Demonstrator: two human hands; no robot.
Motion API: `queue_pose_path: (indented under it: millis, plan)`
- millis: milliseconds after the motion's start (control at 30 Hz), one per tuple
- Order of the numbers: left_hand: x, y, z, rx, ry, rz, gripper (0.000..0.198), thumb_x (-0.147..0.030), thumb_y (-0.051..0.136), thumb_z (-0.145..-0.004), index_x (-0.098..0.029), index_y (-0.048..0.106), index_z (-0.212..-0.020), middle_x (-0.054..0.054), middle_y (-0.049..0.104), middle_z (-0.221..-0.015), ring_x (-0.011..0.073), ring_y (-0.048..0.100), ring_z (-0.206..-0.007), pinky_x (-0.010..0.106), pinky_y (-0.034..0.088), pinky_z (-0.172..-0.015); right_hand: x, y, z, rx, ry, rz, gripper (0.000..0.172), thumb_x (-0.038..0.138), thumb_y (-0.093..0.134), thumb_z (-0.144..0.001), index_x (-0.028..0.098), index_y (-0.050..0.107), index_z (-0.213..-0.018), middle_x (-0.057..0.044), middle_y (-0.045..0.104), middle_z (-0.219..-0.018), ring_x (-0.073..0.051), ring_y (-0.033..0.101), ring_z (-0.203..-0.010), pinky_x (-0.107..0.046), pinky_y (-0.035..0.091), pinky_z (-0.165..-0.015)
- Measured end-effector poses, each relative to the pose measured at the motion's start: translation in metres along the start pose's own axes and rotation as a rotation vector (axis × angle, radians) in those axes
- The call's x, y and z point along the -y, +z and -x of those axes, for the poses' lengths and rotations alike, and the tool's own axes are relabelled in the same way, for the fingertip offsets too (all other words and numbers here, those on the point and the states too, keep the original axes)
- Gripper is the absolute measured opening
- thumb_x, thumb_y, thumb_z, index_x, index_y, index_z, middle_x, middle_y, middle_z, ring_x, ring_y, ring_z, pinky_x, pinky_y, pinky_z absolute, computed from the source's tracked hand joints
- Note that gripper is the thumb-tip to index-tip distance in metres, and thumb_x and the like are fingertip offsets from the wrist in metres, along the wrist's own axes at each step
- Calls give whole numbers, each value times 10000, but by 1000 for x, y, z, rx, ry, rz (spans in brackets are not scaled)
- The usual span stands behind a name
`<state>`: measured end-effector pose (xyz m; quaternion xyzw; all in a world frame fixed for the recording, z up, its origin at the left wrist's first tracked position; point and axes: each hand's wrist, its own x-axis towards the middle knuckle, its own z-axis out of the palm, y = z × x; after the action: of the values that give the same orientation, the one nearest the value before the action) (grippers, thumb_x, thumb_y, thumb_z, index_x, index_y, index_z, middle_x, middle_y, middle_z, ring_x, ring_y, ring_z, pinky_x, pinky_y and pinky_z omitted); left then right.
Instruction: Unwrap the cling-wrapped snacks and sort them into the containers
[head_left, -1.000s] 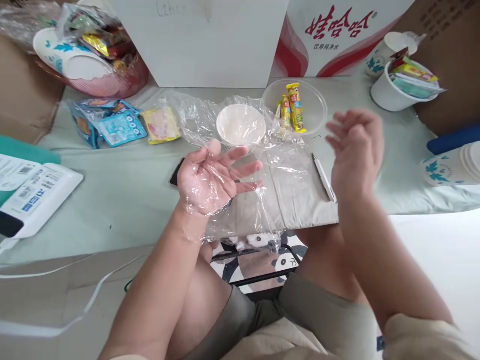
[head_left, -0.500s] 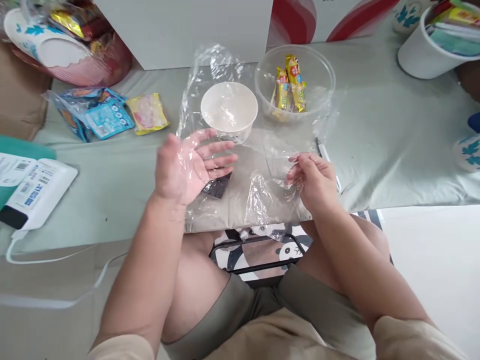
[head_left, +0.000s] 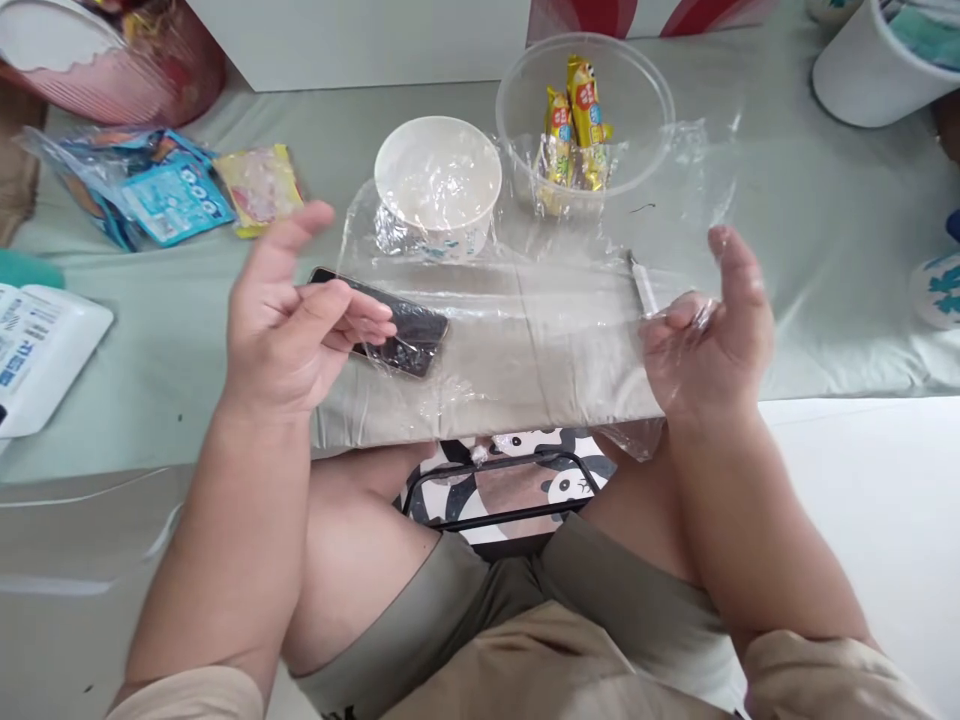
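A thin clear plastic sheet is spread between my two hands, above the front of the table. My left hand is at its left side, thumb and lower fingers closed together on the plastic, index finger raised. At the right side my right hand has curled fingers gripping the film, with the index finger pointing up and plastic draped over it. Through and behind the sheet stands a white paper bowl. A black phone lies beside my left fingertips. Near my right fingers lies a white pen.
A clear round tub holding yellow snack packets stands behind the sheet. Blue packets and a yellow-edged packet lie at left, near a pink basket. A white bin is at the far right.
My hands have moved apart, drawing the plastic wide between them. My left hand has gone from spread fingers to a pinch. The phone now shows more fully.
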<state>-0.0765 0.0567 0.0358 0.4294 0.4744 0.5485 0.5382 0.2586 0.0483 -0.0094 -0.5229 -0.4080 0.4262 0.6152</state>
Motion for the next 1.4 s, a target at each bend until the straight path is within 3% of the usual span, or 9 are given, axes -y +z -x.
queue_pose_path:
  millis: [233, 633, 767, 867, 967, 1067, 1133, 1300, 1400]
  plan:
    - [6, 6, 3, -69, 325, -84, 450, -139, 884, -639, -247, 702, -1036, -57, 761, -754, 107, 685, -638, 191, 556, -555, 25, 17, 22, 131, -250, -13, 630, 263, 817, -818, 642, 606, -1275, 82, 687, -857, -144, 681, -729, -340, 634, -768]
    - [22, -15, -1, -281, 642, -615, 169, -178, 901, -726, -285, 832, -838, 36, 577, -985, 200, 575, -1036, 346, 516, -1076, 19, 11, 11, 68, -561, 710, 105, 203, 749, -836, 302, 781, -850, -46, 593, -918, -198, 630, -886, -434, 588, -875]
    - [13, -3, 5, -177, 522, -367, 157, -236, 870, -744, -246, 731, -672, 11, 672, -1291, 254, 537, -1357, 416, 411, -1226, 22, 14, 14, 102, -568, 514, 189, 339, 741, -876, 248, 674, -724, -64, 646, -1095, -266, 644, -1194, -542, 502, -1130]
    - [7, 5, 8, -37, 423, -74, 350, -359, 892, -742, -218, 619, -575, 8, 801, -917, 235, 730, -1088, 479, 444, -1215, 24, 16, 18, 157, -335, 209, 361, 442, 675, -937, 253, 568, -648, 16, 651, -681, -205, 742, -812, -542, 543, -1109]
    - [2, 8, 8, 35, 259, 43, 416, -407, 888, -759, -209, 555, -610, -20, 732, -587, 178, 724, -597, 378, 657, -759, 27, 20, 19, 91, -153, 53, 370, 500, 696, -925, 275, 540, -675, 108, 374, -402, -112, 425, -328, -409, 643, -666]
    - [-1, 10, 4, 14, 70, 34, 332, -302, 784, -868, -211, 523, -684, -28, 693, -513, 92, 474, -286, 178, 313, -284, 29, 20, 18, 52, -63, 82, 226, 466, 736, -910, 299, 602, -838, 132, 305, -411, -88, 321, -286, -299, 496, -439]
    - [-1, 10, 0, -36, -24, 30, 306, -211, 689, -925, -214, 490, -693, -40, 655, -473, 53, 353, -240, 169, 134, -251, 27, 16, 16, 45, -24, 164, 181, 370, 775, -880, 300, 640, -979, 113, 432, -485, -101, 443, -354, -278, 474, -455]
    - [5, 7, -9, 46, -304, 15, 272, -200, 590, -959, -229, 473, -716, -28, 636, -459, 36, 235, -232, 183, 62, -282, 13, 3, 6, -70, -290, 243, 265, 177, 781, -788, 284, 695, -1015, -13, 691, -1068, -162, 717, -944, -313, 578, -825]
    - [8, 10, -9, 206, -405, 0, 319, -289, 648, -950, -225, 458, -702, 7, 667, -494, 16, 181, -231, 185, 56, -291, 7, 13, 1, 148, -321, 142, 199, 332, 766, -858, 312, 711, -1049, -9, 713, -1041, -188, 704, -1060, -398, 560, -1021]
